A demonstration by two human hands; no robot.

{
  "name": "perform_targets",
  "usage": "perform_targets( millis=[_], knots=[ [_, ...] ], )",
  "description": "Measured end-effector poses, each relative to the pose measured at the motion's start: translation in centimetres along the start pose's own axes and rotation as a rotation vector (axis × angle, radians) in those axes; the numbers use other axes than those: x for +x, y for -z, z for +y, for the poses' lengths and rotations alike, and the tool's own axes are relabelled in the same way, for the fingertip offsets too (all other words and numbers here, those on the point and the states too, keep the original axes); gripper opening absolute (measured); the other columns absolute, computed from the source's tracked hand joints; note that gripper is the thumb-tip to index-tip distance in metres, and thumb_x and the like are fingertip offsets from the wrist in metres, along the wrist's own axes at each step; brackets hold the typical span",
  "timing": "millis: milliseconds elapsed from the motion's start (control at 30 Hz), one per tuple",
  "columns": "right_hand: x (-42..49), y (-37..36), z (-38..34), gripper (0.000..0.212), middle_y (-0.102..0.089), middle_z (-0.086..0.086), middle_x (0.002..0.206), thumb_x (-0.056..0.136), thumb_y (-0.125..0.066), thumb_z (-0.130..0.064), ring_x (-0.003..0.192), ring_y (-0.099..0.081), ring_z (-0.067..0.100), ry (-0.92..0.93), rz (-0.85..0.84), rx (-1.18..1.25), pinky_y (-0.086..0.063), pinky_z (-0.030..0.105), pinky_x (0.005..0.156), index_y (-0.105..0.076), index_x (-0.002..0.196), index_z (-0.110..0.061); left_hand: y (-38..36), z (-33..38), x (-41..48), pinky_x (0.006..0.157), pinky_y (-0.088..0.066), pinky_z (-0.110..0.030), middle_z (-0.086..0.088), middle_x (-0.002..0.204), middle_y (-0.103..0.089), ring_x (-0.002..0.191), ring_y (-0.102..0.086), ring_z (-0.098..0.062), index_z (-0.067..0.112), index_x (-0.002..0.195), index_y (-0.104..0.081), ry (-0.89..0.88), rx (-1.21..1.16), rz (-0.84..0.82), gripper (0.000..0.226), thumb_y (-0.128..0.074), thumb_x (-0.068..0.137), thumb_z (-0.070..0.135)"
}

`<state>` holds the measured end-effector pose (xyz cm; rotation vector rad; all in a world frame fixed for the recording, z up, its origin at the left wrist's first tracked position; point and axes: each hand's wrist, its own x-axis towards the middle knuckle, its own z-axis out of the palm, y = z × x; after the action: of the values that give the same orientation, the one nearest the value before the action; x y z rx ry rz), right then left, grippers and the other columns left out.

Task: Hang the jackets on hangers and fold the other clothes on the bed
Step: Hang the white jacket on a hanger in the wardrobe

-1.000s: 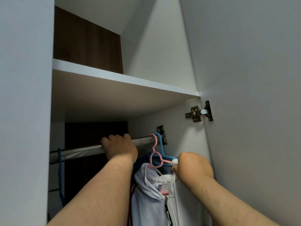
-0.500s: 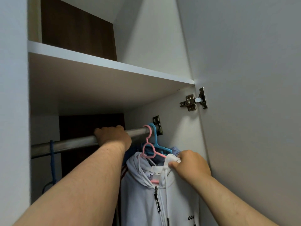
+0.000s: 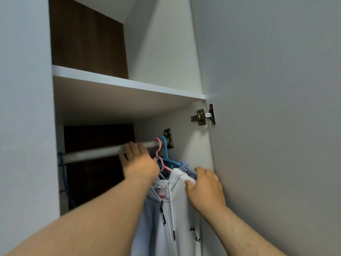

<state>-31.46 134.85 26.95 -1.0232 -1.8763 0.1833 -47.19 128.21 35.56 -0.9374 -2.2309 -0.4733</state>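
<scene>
Two grips: left grip (image 3: pixel 138 161) and right grip (image 3: pixel 204 189) are both up inside the open white wardrobe (image 3: pixel 190 141), bare forearms reaching in from below.
Left grip: fingers stretched out and laid against the silver metal hanging rail (image 3: pixel 92 154), thumb spread wide beneath it, nothing clasped. It sits just left of the hanger hooks.
Right grip: closed on the shoulder of the white zip-up hooded jacket (image 3: pixel 180 209). The thumb digs into the front of the fabric and the fingers curl over the top edge, a firm pinch.
Jacket: hanging at the far right end of the rail, close to the wardrobe's side wall. A black zip pull sits at the neck, two white drawstrings dangle down the front, and there is black lettering low on the right.
Pink plastic hanger (image 3: pixel 158 145): hook over the rail, heart-shaped loop under it, arm running down into the jacket's neck.
Blue plastic hanger (image 3: pixel 166 150): hooked just beside the pink one, nearer the dark rail bracket (image 3: pixel 168 138). Its arm slopes down towards a blue denim garment (image 3: pixel 184 166) tucked behind the jacket.
Rail's left end: a dark blue loop (image 3: pixel 63 172) hangs there; I cannot tell what it is.
Overhead: a white shelf board (image 3: pixel 129 84), with a dark brown back panel (image 3: pixel 86 37) above it.
Right side: a silver metal hinge (image 3: pixel 203 116) joins the side wall to the grey door (image 3: pixel 276 126), which stands swung open.
</scene>
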Motion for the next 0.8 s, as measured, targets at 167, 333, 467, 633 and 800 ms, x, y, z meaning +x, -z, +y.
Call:
perform_targets(
  millis=[167, 333, 467, 633, 800],
  knots=[
    [-4.7, 3.0, 1.0, 0.035, -0.054, -0.001, 0.128, 0.094, -0.053, -0.036, 0.12, -0.05, 0.024, 0.073, -0.029, -0.122, -0.042, 0.035, 0.094, -0.046, 0.127, -0.023, 0.1, 0.1, -8.1, 0.104, -0.036, -0.038, -0.005, 0.136, -0.049, 0.128, -0.04, -0.025, 0.017, 0.131, -0.045, -0.21, -0.205, -0.1, 0.05, -0.052, 0.091, 0.045],
    [-11.3, 5.0, 2.5, 0.038, -0.049, -0.006, 0.128, 0.093, -0.054, -0.035, 0.12, -0.048, 0.02, 0.143, -0.146, -0.213, -0.042, 0.036, 0.094, -0.043, 0.128, -0.027, 2.0, -3.0, -15.6, 0.107, -0.036, -0.032, 0.004, 0.132, -0.051, 0.126, -0.042, -0.018, 0.023, 0.133, -0.046, -0.393, -0.241, -0.139, 0.053, -0.061, 0.087, 0.046],
    [-15.1, 6.9, 2.9, 0.043, -0.047, -0.004, 0.127, 0.09, -0.055, -0.029, 0.12, -0.048, 0.021, 0.207, -0.164, -0.214, -0.041, 0.034, 0.092, -0.044, 0.131, -0.024, 2.9, -5.2, -20.8, 0.117, -0.023, -0.032, 0.001, 0.15, -0.04, 0.143, -0.03, -0.02, 0.022, 0.146, -0.038, -0.438, -0.231, -0.202, 0.066, -0.061, 0.089, 0.048],
    [-19.4, 8.8, 3.2, 0.058, -0.035, 0.0, 0.153, 0.093, -0.055, -0.033, 0.14, -0.035, 0.021, 0.215, -0.215, -0.191, -0.033, 0.035, 0.109, -0.035, 0.147, -0.022, 3.4, -6.6, -25.9, 0.117, -0.009, -0.025, 0.005, 0.159, -0.026, 0.149, -0.015, -0.016, 0.026, 0.154, -0.025, -0.462, -0.391, -0.228, 0.076, -0.057, 0.09, 0.053],
    [-22.3, 9.2, 3.8, 0.059, -0.039, -0.004, 0.152, 0.093, -0.055, -0.031, 0.142, -0.033, 0.015, 0.227, -0.22, -0.177, -0.031, 0.031, 0.11, -0.037, 0.149, -0.023, 2.4, -7.0, -29.4, 0.115, 0.002, -0.022, 0.008, 0.162, -0.018, 0.15, -0.009, -0.011, 0.029, 0.155, -0.02, -0.451, -0.5, -0.238, 0.076, -0.055, 0.092, 0.052]
  ],
)
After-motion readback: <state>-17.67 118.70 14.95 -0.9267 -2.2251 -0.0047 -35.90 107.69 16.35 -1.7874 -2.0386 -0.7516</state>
